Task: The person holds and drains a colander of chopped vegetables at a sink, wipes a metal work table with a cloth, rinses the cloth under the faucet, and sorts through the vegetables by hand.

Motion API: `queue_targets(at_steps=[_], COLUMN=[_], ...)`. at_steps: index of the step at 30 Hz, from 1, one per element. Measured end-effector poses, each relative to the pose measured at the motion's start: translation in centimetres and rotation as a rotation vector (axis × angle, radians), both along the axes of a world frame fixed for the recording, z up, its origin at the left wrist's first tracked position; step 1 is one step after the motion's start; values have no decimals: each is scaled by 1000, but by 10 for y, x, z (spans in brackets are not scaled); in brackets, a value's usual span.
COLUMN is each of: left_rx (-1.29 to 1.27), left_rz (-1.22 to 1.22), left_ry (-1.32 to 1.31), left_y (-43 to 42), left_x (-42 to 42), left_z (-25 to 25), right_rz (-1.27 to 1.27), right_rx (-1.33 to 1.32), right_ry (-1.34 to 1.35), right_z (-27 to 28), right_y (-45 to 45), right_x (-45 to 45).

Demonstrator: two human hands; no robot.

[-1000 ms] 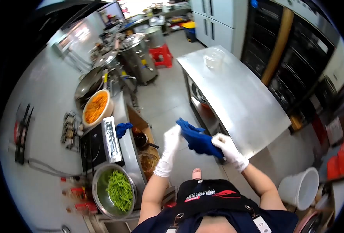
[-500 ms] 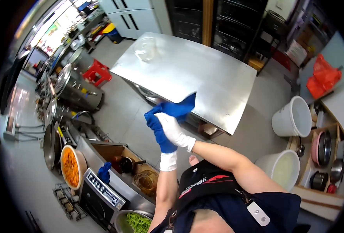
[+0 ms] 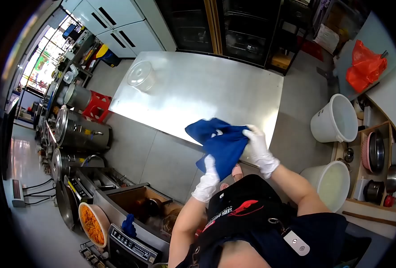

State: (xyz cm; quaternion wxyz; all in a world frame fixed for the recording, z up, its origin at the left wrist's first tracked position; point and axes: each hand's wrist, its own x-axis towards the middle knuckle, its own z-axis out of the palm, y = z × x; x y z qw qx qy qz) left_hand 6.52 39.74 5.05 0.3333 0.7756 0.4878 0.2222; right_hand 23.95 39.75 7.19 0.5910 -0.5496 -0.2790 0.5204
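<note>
I wear white gloves on both hands. Spread between them is a blue cloth (image 3: 225, 149), partly folded and hanging in front of my apron, over the near edge of the steel table (image 3: 198, 85). My right hand (image 3: 259, 152) pinches its upper right corner. On the lower left side, my left hand (image 3: 210, 181) grips the cloth, its fingers partly hidden behind the fabric.
A clear lidded container (image 3: 141, 77) stands on the table's far left. Left of me are a tub of shredded orange food (image 3: 92, 225), a control panel (image 3: 131, 243) and steel pots (image 3: 84, 131). White buckets (image 3: 334, 118) stand right, beside shelves with pans (image 3: 377, 152).
The blue cloth was wrapped around my left hand and forearm; now it is off and spread between both hands. My right hand has moved right. My view has shifted.
</note>
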Motion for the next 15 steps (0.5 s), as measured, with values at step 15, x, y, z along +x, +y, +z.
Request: queue_targets(at_steps=[15], left_rx=[243], left_rz=[-145], left_ry=[341], left_y=[113], left_x=[48], left_z=[-51], right_rz=[513], right_rx=[133], right_ry=[-1574], right_z=[-89], right_y=[64], right_x=[43])
